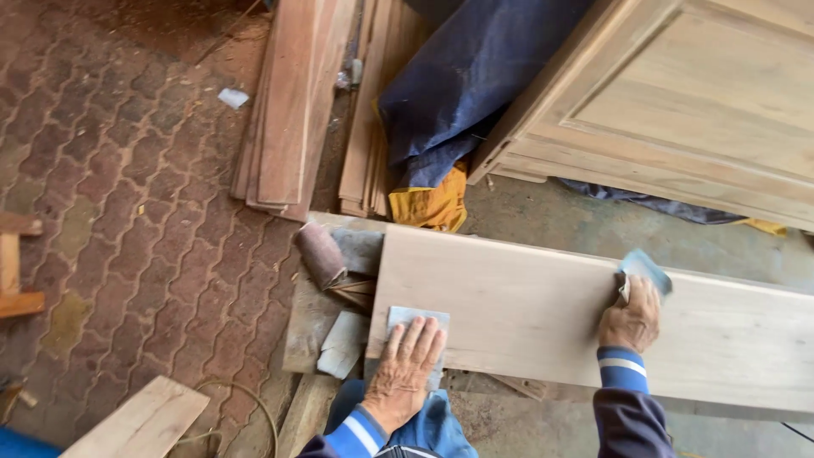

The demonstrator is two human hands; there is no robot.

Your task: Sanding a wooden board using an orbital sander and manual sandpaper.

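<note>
A long pale wooden board [543, 314] lies flat in front of me. My left hand [405, 369] presses flat, fingers together, on a grey sheet of sandpaper [417, 321] at the board's near left corner. My right hand [629, 318] rests further right on the board, fingers curled around a folded blue-grey piece of sandpaper [646, 270] near the far edge. Both sleeves are dark blue with light stripes.
A roll of reddish sandpaper [320, 253] and grey scraps [343, 343] lie left of the board. Stacked reddish planks [292, 102], a blue and yellow cloth [449, 102] and a pale wooden cabinet [678, 93] sit beyond. Brick paving [127, 212] spreads to the left, with a plank [140, 420].
</note>
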